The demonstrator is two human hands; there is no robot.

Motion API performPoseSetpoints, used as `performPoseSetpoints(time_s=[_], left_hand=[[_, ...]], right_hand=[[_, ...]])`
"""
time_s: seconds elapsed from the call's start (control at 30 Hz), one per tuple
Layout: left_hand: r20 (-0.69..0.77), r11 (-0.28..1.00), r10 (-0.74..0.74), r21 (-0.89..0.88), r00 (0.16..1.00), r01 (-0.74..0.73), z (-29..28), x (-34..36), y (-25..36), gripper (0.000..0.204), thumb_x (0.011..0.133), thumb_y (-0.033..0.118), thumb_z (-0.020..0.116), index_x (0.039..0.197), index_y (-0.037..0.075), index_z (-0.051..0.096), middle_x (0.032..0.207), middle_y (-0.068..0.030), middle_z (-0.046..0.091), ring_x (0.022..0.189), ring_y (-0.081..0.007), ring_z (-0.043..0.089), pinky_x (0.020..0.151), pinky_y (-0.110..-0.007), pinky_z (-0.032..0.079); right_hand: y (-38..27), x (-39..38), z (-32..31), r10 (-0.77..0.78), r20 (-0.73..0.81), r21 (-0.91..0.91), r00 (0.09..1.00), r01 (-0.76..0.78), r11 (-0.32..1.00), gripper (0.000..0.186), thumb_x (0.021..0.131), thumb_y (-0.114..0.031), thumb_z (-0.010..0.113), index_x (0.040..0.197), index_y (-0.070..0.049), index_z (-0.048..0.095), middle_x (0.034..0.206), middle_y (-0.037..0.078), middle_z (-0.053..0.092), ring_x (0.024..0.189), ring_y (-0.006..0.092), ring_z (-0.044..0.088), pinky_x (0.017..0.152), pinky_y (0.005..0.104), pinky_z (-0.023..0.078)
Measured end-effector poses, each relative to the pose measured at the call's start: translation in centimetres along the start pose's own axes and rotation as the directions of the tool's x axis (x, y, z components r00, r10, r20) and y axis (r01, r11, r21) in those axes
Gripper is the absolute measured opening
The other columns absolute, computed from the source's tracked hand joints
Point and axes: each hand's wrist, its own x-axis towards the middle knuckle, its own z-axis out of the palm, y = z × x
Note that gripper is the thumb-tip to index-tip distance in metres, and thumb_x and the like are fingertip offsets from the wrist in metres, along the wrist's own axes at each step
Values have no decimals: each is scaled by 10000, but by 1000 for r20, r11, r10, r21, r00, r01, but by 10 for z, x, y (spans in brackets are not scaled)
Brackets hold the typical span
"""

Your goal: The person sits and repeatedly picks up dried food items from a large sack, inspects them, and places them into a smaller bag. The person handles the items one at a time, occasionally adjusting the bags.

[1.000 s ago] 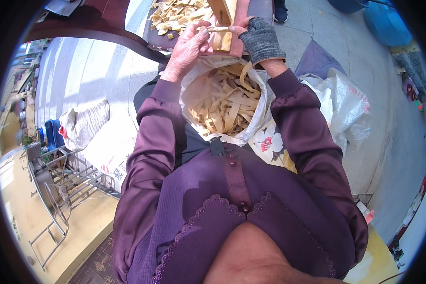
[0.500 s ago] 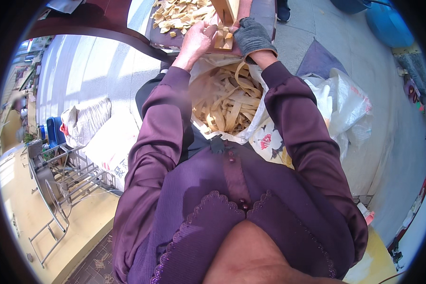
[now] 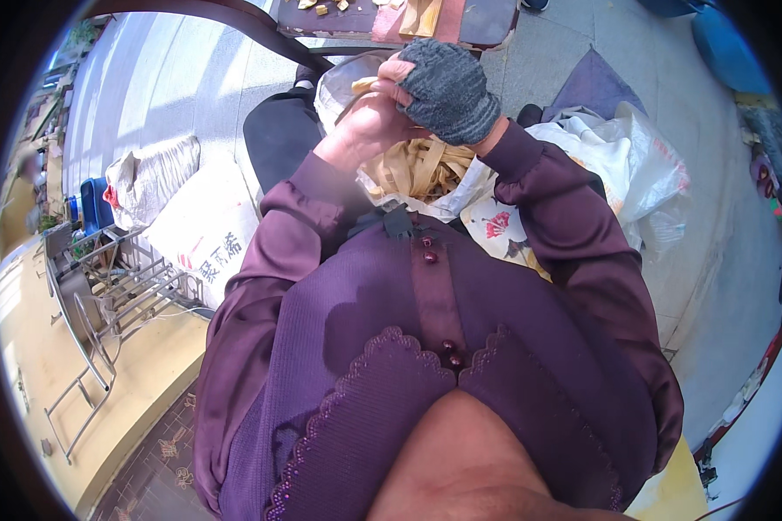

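Note:
My left hand (image 3: 372, 128), bare, and my right hand (image 3: 450, 94), in a grey fingerless knit glove, are close together over an open white sack. Both are closed around a pale yellowish strip (image 3: 364, 85). Its end pokes out at the left of the fingers, and the rest is hidden by the hands. Below them the sack (image 3: 473, 198) holds a heap of long, flat, pale strips (image 3: 426, 169). On the dark seat ahead, a wooden block (image 3: 420, 17) rests on a pink cloth (image 3: 451, 24), apart from my hands.
A few pale cut pieces (image 3: 321, 9) lie on the dark seat (image 3: 488, 24). White plastic bags (image 3: 647, 169) are at the right beside a dark cloth (image 3: 593, 82). A full white sack (image 3: 208, 234) and a metal rack (image 3: 117, 291) are at the left. Blue tubs (image 3: 730, 48) stand far right.
Both hands have come back from the wooden block on the seat to above the sack, nearer to me and closer together. The view has shifted, so less of the seat shows.

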Motion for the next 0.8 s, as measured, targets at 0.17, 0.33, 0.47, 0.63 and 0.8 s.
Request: performPoseSetpoints(time_s=[0.17, 0.33, 0.47, 0.63, 0.8], left_hand=[[529, 710, 82, -626, 845, 323, -63, 35, -16, 245, 965, 140, 432, 1141, 17, 548, 1056, -64, 609, 857, -176, 630, 807, -328, 541], [75, 913, 200, -377, 977, -158, 7, 3, 3, 198, 928, 95, 527, 1100, 9, 575, 972, -37, 602, 844, -116, 606, 788, -266, 548], [345, 978, 84, -208, 935, -11, -31, 22, 2, 214, 951, 160, 480, 1099, 26, 559, 987, -59, 602, 900, -163, 589, 773, -347, 494], [277, -37, 606, 946, 746, -322, 2, -6, 22, 69, 851, 105, 526, 892, 78, 574, 735, -78, 543, 727, -271, 533, 688, -394, 451], [499, -320, 825, 800, 266, -508, 6, -5, 25, 308, 808, -74, 476, 1054, 65, 597, 883, -97, 578, 940, -244, 580, 813, -307, 476]], right_hand=[[-13, -9, 13, 56, 31, 228, 998, -61, 972, 172, 874, -228, 607, 936, -68, 611, 815, 107, 591, 750, 281, 592, 686, 351, 470], [-15, -7, 6, 455, 156, 539, 876, -462, 704, 177, 897, -181, 586, 1027, -62, 581, 834, 88, 604, 744, 263, 612, 659, 347, 508], [7, -13, 13, 111, -110, 98, 988, -101, 990, 204, 882, -169, 593, 1064, -83, 568, 941, 80, 575, 806, 269, 607, 652, 364, 503], [27, -22, 26, 68, -115, 9, 991, -67, 998, 213, 912, -211, 527, 1042, -44, 550, 907, 129, 566, 801, 305, 593, 642, 375, 484], [30, -18, 36, 350, 59, 520, 935, -328, 789, 295, 944, -308, 474, 1001, -30, 554, 760, 91, 557, 691, 195, 576, 598, 311, 470]])
